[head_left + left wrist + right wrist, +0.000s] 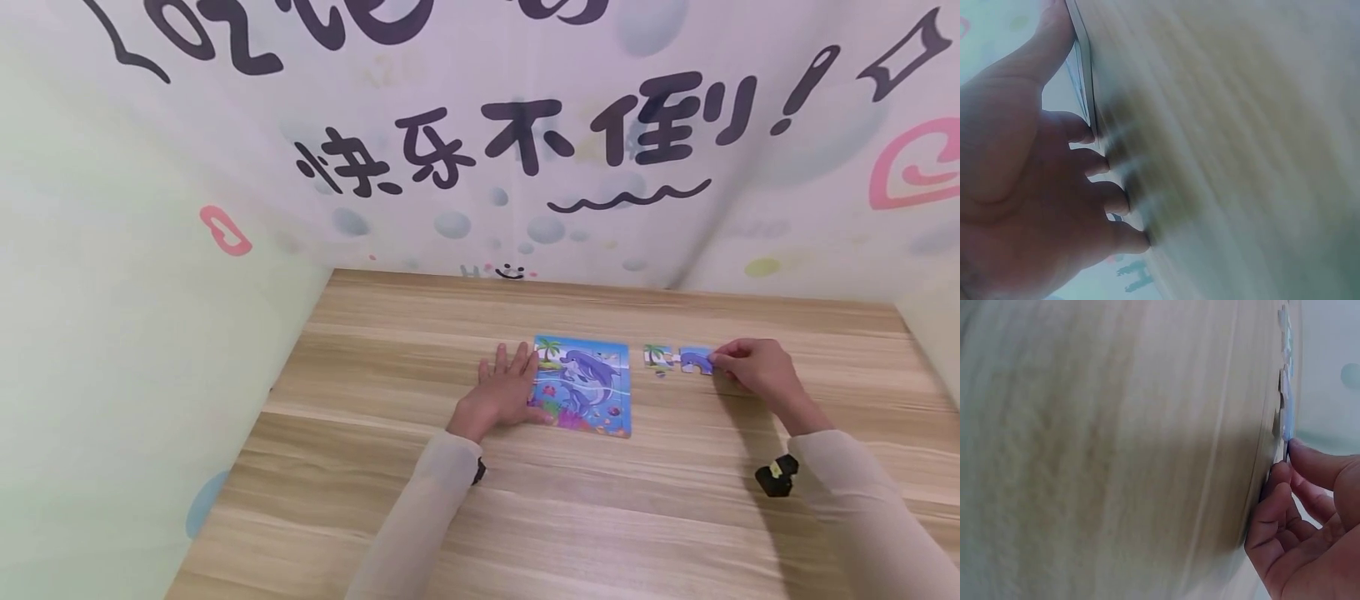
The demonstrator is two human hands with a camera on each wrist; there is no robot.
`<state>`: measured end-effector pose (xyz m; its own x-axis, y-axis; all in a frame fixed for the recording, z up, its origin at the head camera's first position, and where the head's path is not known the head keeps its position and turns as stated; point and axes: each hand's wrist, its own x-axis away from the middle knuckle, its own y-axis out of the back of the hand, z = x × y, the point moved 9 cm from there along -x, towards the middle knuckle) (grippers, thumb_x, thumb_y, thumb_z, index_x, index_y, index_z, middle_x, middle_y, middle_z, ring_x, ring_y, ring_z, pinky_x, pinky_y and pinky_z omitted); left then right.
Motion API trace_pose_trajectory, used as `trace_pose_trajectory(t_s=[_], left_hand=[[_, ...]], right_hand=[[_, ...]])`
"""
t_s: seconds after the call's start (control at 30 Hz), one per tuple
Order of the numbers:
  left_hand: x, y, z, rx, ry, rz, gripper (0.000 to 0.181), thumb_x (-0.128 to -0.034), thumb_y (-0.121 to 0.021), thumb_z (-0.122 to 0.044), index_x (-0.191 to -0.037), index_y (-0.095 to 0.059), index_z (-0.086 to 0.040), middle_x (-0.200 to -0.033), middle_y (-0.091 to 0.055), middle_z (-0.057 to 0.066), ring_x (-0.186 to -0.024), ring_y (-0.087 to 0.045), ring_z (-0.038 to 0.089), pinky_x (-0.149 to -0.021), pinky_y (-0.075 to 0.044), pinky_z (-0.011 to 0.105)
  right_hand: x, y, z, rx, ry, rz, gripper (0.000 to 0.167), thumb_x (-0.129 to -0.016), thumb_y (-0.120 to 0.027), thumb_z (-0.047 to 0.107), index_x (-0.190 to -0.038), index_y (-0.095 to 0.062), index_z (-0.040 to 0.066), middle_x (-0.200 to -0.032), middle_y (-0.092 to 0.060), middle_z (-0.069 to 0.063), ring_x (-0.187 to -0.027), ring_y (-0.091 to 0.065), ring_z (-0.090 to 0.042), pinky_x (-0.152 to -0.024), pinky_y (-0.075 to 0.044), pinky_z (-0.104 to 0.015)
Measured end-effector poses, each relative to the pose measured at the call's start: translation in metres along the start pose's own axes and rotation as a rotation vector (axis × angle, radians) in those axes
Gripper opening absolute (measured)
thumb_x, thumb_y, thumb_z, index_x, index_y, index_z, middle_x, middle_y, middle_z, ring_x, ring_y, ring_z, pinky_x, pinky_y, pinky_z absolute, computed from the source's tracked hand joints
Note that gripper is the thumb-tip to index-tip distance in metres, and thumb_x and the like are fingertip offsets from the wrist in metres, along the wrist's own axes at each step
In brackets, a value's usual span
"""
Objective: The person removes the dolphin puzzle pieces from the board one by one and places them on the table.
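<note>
A square dolphin jigsaw puzzle board [592,383] lies flat on the wooden table. My left hand [506,392] rests at its left edge, fingers spread and fairly straight, thumb along the near left corner. In the left wrist view the fingertips [1124,203] of that hand touch the tabletop beside the board's edge. Right of the board, my right hand [753,367] pinches a blue dolphin puzzle piece [695,360] between thumb and fingers. A palm-tree puzzle piece [657,357] lies just left of it. In the right wrist view the held puzzle piece [1287,419] shows edge-on, low over the table.
The wood-grain table [375,350] ends at the back against a white printed curtain [420,225] with dark lettering. A pale wall [120,333] borders it on the left. A black wrist device [777,477] sits by the right sleeve.
</note>
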<state>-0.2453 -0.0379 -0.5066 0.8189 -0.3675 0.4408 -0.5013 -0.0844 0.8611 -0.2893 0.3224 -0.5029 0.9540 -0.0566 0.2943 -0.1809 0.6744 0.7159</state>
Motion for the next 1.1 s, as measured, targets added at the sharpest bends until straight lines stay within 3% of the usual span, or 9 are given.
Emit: trace_pose_trajectory(t_s=[0.33,0.53,0.7,0.83,1.1], left_hand=[[0.000,0.000,0.002,-0.007,0.002,-0.005,0.107,-0.0862,-0.062,-0.064,-0.161,-0.003,-0.015,-0.168,0.007,0.006,-0.152,0.009,0.038,-0.120,-0.005,0.062],[0.002,0.001,0.001,0.000,0.006,0.002,0.108,-0.0856,-0.062,-0.064,-0.161,-0.003,-0.015,-0.168,0.008,0.006,-0.152,0.010,0.038,-0.120,-0.004,0.061],[0.000,-0.001,0.001,-0.012,0.004,0.009,0.108,-0.0856,-0.061,-0.066,-0.161,-0.003,-0.015,-0.168,0.008,0.005,-0.152,0.010,0.038,-0.120,-0.005,0.061],[-0.002,-0.003,0.001,-0.026,0.002,0.006,0.108,-0.0858,-0.061,-0.066,-0.161,-0.003,-0.015,-0.168,0.008,0.006,-0.152,0.009,0.038,-0.120,-0.005,0.061],[-0.002,-0.001,0.001,-0.018,-0.008,0.006,0.108,-0.0857,-0.060,-0.066,-0.161,-0.003,-0.014,-0.167,0.008,0.007,-0.152,0.009,0.039,-0.119,-0.006,0.063]], right_hand=[[-0.002,0.001,0.010,0.099,0.063,-0.064,0.027,-0.095,-0.066,0.022,-0.101,-0.066,-0.005,-0.077,-0.064,-0.005,-0.071,-0.049,-0.020,-0.058,-0.038,-0.027],[0.004,0.006,0.016,0.103,0.071,-0.004,0.033,-0.096,-0.064,0.025,-0.104,-0.067,-0.006,-0.075,-0.063,-0.004,-0.069,-0.050,-0.017,-0.058,-0.039,-0.028],[0.008,0.009,0.026,0.123,0.078,0.018,0.035,-0.097,-0.062,0.023,-0.111,-0.066,-0.009,-0.089,-0.069,-0.017,-0.078,-0.056,-0.024,-0.064,-0.042,-0.028],[0.009,0.000,0.037,0.126,0.103,0.056,0.034,-0.095,-0.064,0.020,-0.114,-0.065,-0.009,-0.105,-0.067,-0.026,-0.086,-0.059,-0.029,-0.066,-0.044,-0.028],[0.007,-0.030,0.064,0.108,0.164,0.143,0.034,-0.094,-0.064,0.019,-0.117,-0.065,-0.006,-0.110,-0.066,-0.026,-0.089,-0.059,-0.027,-0.068,-0.047,-0.026]])
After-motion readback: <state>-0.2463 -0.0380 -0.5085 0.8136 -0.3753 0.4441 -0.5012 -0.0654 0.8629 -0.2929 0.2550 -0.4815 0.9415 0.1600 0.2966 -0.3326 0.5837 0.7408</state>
